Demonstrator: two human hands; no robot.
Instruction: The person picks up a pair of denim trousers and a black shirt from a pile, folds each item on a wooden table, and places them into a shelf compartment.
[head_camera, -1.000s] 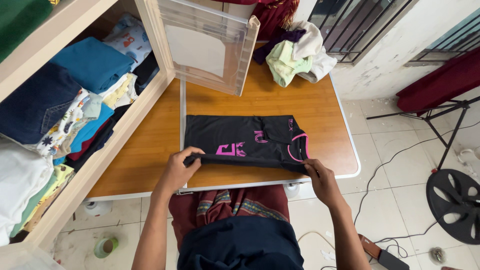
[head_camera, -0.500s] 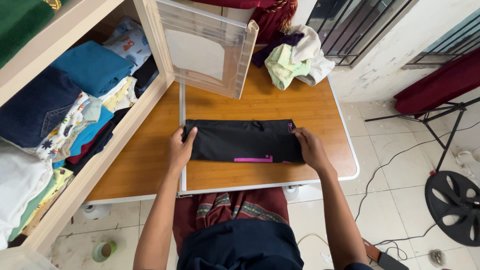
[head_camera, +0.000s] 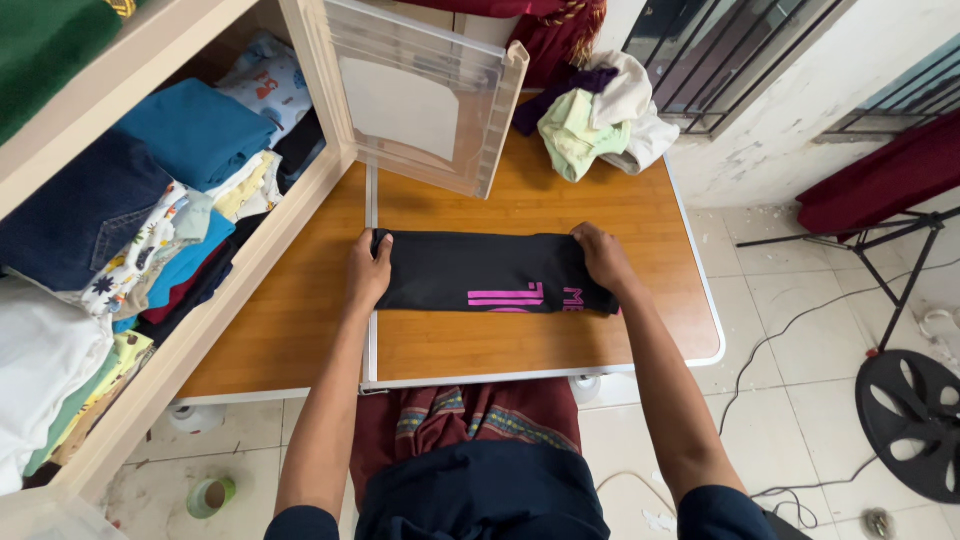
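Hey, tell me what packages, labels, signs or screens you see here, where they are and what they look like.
Pink print on the folded black shirt, near its front edge on the wooden table: blocky pink shapes, held flat between the left hand and right hand.
Pale rectangular panel on the clear plastic bin behind the shirt: blank-looking.
No screens or signs.

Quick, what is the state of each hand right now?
Left hand: closed on the left end of the folded black shirt.
Right hand: closed on the shirt's right end.
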